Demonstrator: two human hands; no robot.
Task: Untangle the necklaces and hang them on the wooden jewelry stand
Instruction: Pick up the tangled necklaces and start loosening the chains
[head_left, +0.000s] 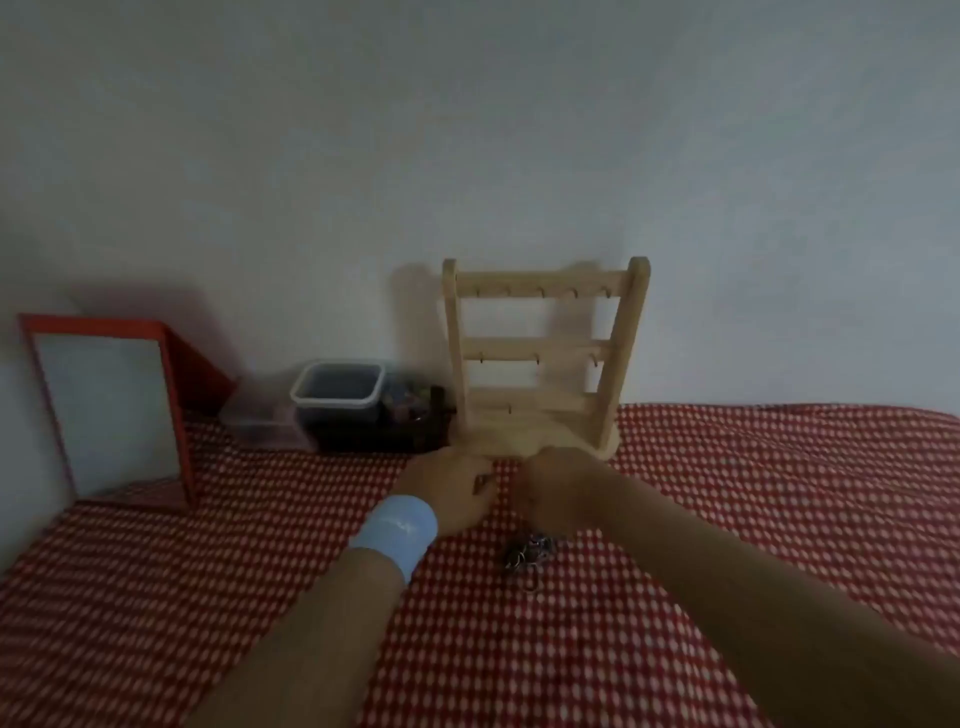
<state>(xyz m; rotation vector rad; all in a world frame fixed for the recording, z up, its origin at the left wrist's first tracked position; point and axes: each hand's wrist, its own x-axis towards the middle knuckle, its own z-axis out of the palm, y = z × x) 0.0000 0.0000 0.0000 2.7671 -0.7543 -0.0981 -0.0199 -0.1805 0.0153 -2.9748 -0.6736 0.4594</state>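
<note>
The wooden jewelry stand (540, 358) stands upright on the red checked cloth (753, 509), its back close to the pale wall (467, 130); the small hooks on its three rails carry nothing. Just in front of its base both hands are held close together. The left hand (447, 493), with a light blue wristband (400, 530), has its fingers curled and pinches a small dark piece (480, 484) at the fingertips. The right hand (558, 491) shows its back with the fingers curled under; whether it grips anything cannot be told. The tangled necklaces (530, 553) lie in a heap on the cloth nearer the camera than the stand, just below the right hand. To the left of the stand sit a dark box (395, 426), a clear container (337, 395), and further left a red-framed mirror (106, 405).
</note>
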